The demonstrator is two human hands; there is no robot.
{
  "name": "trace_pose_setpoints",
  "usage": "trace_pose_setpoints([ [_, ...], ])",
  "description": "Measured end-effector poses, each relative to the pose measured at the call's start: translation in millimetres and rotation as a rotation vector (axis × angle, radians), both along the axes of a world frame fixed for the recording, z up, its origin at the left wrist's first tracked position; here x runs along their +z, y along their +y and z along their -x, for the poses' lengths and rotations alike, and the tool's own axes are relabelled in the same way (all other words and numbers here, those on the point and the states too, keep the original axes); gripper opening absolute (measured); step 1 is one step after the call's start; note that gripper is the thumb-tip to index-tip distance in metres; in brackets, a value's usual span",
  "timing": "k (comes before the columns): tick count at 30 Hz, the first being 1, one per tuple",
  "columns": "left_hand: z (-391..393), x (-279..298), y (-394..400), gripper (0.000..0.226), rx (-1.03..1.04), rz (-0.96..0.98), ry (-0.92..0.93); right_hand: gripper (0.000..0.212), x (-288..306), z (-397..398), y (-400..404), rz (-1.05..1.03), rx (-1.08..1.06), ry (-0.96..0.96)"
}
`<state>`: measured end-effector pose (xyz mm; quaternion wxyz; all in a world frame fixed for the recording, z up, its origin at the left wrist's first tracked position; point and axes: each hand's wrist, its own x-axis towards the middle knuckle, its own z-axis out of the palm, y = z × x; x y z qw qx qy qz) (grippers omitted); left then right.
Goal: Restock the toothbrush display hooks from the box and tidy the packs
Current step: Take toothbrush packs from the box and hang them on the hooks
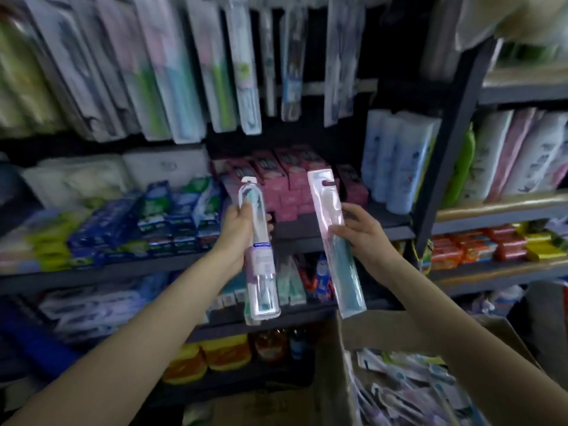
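My left hand grips a clear toothbrush pack with a purple label, held upright in front of the shelves. My right hand holds a second pack with a pink top and teal lower half, tilted slightly left at its top. Both packs have hang holes at the top. Above them, rows of toothbrush packs hang from display hooks. A cardboard box at the lower right holds several loose toothbrush packs.
Dark metal shelving holds toothpaste boxes on the left, pink boxes in the middle and white bottles on the right. A dark upright post divides the shelf units. Soap packs lie further right.
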<state>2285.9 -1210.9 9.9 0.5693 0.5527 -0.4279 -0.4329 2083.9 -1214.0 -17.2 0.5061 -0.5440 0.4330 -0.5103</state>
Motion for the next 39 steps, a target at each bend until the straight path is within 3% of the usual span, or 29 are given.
trace_pose_setpoints([
  [3, -29, 42, -1, 0.041, 0.040, 0.135, -0.134, 0.039, 38, -31, -10, 0.063, -0.061, -0.024],
  [5, -45, 68, 2, 0.034, 0.058, 0.179, -0.230, 0.037, 63, -49, -17, 0.084, -0.076, -0.012],
  [9, -72, 106, 6, 0.042, 0.067, 0.252, -0.260, 0.029, 102, -75, -31, 0.114, -0.074, 0.070],
  [12, -92, 121, 7, 0.042, 0.111, 0.323, -0.279, 0.036, 128, -87, -35, 0.177, -0.022, 0.141],
  [19, -129, 135, 6, 0.040, 0.197, 0.426, -0.221, 0.043, 171, -117, -42, 0.470, 0.029, 0.569],
  [25, -154, 145, 4, 0.021, 0.241, 0.446, -0.113, 0.023, 198, -148, -63, 0.479, 0.034, 0.557],
  [31, -170, 149, 2, 0.016, 0.276, 0.436, -0.106, 0.022, 239, -193, -80, 0.500, 0.043, 0.378],
  [35, -181, 147, 3, 0.010, 0.286, 0.440, -0.124, 0.024, 241, -227, -84, 0.444, 0.114, 0.366],
  [39, -194, 145, 3, 0.010, 0.310, 0.433, -0.105, 0.025, 240, -252, -91, 0.415, 0.056, 0.265],
])
